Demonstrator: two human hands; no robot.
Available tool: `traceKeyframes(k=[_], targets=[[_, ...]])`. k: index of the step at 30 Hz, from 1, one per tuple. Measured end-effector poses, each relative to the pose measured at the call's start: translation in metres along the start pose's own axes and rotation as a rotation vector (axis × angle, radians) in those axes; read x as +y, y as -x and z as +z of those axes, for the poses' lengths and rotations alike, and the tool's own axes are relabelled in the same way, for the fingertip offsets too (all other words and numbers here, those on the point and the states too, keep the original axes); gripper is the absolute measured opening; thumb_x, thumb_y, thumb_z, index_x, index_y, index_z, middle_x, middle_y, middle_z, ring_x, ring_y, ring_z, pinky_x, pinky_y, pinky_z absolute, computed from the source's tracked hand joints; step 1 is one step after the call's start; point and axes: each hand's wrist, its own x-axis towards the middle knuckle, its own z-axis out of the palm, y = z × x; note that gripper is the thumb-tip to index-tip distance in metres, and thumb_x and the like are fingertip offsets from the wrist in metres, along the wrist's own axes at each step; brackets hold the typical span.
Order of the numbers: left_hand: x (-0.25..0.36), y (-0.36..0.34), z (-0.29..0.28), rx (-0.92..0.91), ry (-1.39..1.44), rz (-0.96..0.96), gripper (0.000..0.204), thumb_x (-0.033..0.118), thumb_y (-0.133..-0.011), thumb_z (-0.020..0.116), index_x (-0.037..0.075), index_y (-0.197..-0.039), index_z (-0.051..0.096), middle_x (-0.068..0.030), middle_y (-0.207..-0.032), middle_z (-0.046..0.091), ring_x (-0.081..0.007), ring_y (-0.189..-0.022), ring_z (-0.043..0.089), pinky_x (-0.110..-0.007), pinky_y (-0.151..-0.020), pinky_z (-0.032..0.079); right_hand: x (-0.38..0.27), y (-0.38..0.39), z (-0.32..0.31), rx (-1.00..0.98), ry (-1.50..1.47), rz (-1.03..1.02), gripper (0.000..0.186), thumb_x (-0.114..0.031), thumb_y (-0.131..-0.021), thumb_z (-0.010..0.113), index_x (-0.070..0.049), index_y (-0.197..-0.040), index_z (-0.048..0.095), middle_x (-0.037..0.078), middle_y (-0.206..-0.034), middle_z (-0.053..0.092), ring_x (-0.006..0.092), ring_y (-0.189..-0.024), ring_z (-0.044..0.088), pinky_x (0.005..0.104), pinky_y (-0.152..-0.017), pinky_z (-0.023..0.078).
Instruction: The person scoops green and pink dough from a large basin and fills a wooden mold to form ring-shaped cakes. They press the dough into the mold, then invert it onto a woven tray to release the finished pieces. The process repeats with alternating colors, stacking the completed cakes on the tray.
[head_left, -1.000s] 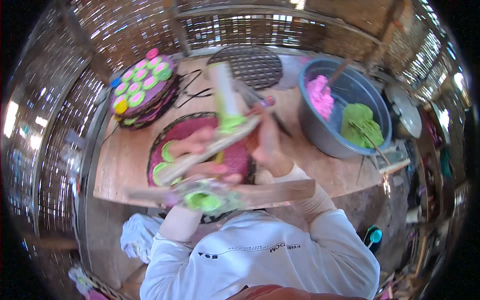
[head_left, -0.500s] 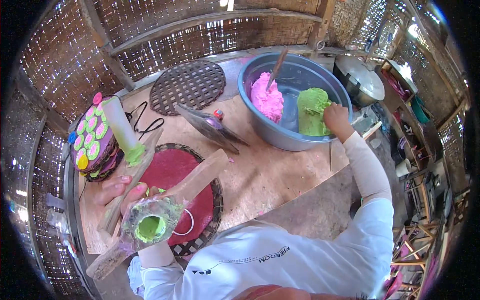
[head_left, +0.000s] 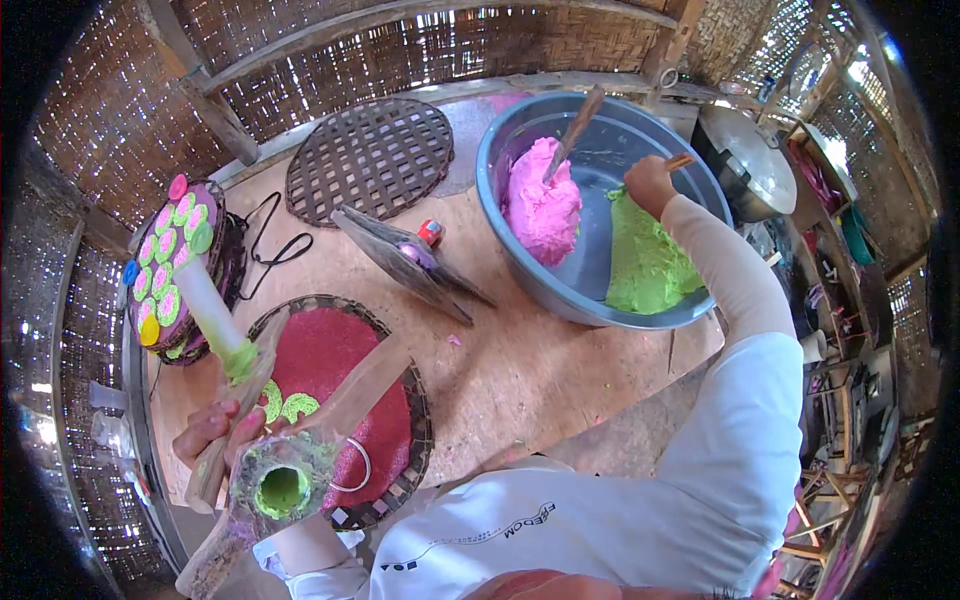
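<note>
My left hand holds a two-part wooden press: a bar with a white plunger smeared green, and a handled piece with a hole showing green paste. Below it, a red round mat on a woven rim bears green ring shapes. My right hand is closed on a wooden stick at the lump of green dough inside the blue tub. Pink dough with an upright stick sits in the tub's left part.
The wooden table bears stacked trays of flower shapes at left, a lattice tray, dark boards and a black cord. A lidded pot stands behind the tub; woven walls surround the table.
My right hand left the press and went into the tub, then moved up with the stick on the green dough. My left hand and press shifted down and left in the view.
</note>
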Motion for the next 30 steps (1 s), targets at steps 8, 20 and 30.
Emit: traceKeyframes(k=[8, 20, 30], targets=[[0.022, 0.002, 0.001, 0.003, -0.178, -0.072, 0.028, 0.018, -0.068, 0.069, 0.002, -0.088, 0.058, -0.0117, -0.087, 0.049, -0.0241, -0.080, 0.054, -0.036, -0.071, 0.049, -0.008, 0.029, -0.012, 0.100, 0.079, -0.307, 0.008, -0.019, -0.063, 0.061, -0.013, -0.062, 0.067, 0.007, -0.061, 0.063, 0.0219, -0.058, 0.063, 0.0343, -0.049, 0.046], [0.061, -0.005, 0.010, -0.190, 0.137, -0.296, 0.030, 0.009, -0.074, 0.065, 0.004, -0.099, 0.048, -0.0098, -0.097, 0.045, -0.0238, -0.089, 0.055, -0.036, -0.080, 0.049, 0.011, 0.157, -0.114, -0.117, -0.306, -0.163, 0.017, -0.017, -0.068, 0.056, -0.009, -0.079, 0.066, 0.010, -0.071, 0.064, 0.0275, -0.066, 0.063, 0.0379, -0.056, 0.048], [0.080, -0.036, 0.078, -0.489, 0.012, -0.002, 0.044, 0.011, -0.068, 0.071, 0.004, -0.096, 0.038, -0.0051, -0.087, 0.052, -0.0126, -0.073, 0.055, -0.026, -0.063, 0.047, -0.030, 0.220, -0.274, -0.260, -1.794, -0.536, 0.023, -0.015, -0.088, 0.049, 0.000, -0.102, 0.058, -0.001, -0.067, 0.053, 0.0071, -0.059, 0.048, 0.0228, -0.053, 0.040]])
